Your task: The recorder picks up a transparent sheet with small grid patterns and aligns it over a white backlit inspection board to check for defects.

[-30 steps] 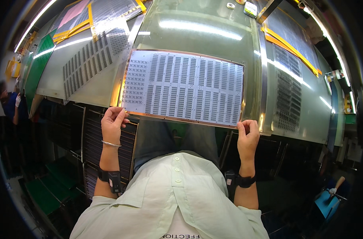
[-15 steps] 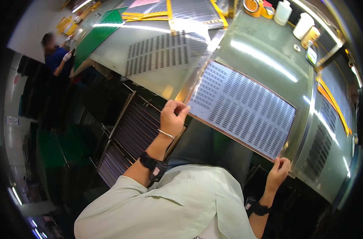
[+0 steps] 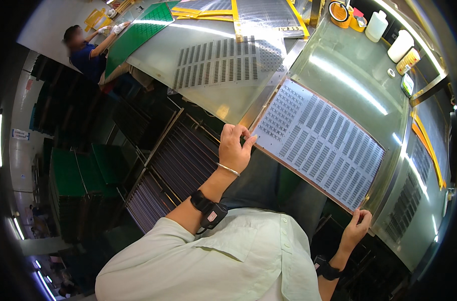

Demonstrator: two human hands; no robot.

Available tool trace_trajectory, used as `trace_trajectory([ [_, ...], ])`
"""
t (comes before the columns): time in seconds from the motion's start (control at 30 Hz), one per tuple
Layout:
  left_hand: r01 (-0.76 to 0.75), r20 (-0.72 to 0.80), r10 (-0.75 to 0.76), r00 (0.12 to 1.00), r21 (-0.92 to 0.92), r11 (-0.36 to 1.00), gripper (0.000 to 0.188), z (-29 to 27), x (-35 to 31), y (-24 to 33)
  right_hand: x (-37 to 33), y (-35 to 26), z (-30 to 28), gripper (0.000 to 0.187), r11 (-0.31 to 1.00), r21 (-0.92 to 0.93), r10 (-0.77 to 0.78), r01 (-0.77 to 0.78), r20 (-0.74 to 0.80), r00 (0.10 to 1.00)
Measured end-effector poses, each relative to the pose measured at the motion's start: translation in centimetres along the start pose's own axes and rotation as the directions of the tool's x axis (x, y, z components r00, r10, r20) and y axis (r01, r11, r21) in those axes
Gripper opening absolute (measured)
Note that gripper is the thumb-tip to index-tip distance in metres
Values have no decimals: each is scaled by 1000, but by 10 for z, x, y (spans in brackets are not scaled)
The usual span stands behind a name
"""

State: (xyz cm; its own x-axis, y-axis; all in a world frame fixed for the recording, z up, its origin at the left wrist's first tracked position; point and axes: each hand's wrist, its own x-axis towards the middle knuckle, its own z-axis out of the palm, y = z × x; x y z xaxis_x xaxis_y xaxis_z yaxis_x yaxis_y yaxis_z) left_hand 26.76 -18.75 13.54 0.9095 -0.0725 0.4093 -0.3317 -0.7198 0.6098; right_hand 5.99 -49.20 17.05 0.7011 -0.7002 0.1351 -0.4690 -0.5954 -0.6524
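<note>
Two bare hands at the near edge of a flat panel (image 3: 321,145), pale blue-grey with a copper border; rows of small dark marks, cross shapes at its left end. Panel lies on a greenish worktable (image 3: 334,55), near edge toward the person's body.

Left hand (image 3: 236,145): at the near left corner, thumb and forefinger drawn close together, pinching the panel's edge; other fingers curled. Right hand (image 3: 357,227): at the near right corner, thumb and forefinger closed on the edge, other fingers folded in.

Bracelet (image 3: 228,169) on left wrist; dark strap with box (image 3: 213,214) higher up the forearm.

Far end of table: white bottles (image 3: 376,26), orange tape roll (image 3: 339,14), small white ring (image 3: 391,73). Left of the panel, clear sheet with dark print (image 3: 223,62). Below it, slatted rack (image 3: 176,165).

Upper left: co-worker in dark blue shirt (image 3: 90,57), gloved hands by a green board (image 3: 140,37).
</note>
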Motion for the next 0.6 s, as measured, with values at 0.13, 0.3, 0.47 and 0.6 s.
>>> trace_trajectory([
  [0.13, 299, 189, -266, 945, -179, 937, 22, 0, -2, 10, -5, -4, 0, 14, 995, 32, 97, -97, -11, 995],
  [0.3, 255, 135, -234, 963, -172, 951, 19, 1, -1, 4, -3, 8, 8, 7, 830, 456, 308, -322, 108, 945],
  [0.47, 255, 142, -227, 964, -230, 939, 18, 2, -3, -3, -6, 7, 6, 4, 662, 639, 360, -393, 188, 914],
  [0.6, 243, 165, -211, 963, -204, 948, 18, 0, -2, 1, -5, 4, -3, 3, 671, 619, 323, -408, 251, 912],
])
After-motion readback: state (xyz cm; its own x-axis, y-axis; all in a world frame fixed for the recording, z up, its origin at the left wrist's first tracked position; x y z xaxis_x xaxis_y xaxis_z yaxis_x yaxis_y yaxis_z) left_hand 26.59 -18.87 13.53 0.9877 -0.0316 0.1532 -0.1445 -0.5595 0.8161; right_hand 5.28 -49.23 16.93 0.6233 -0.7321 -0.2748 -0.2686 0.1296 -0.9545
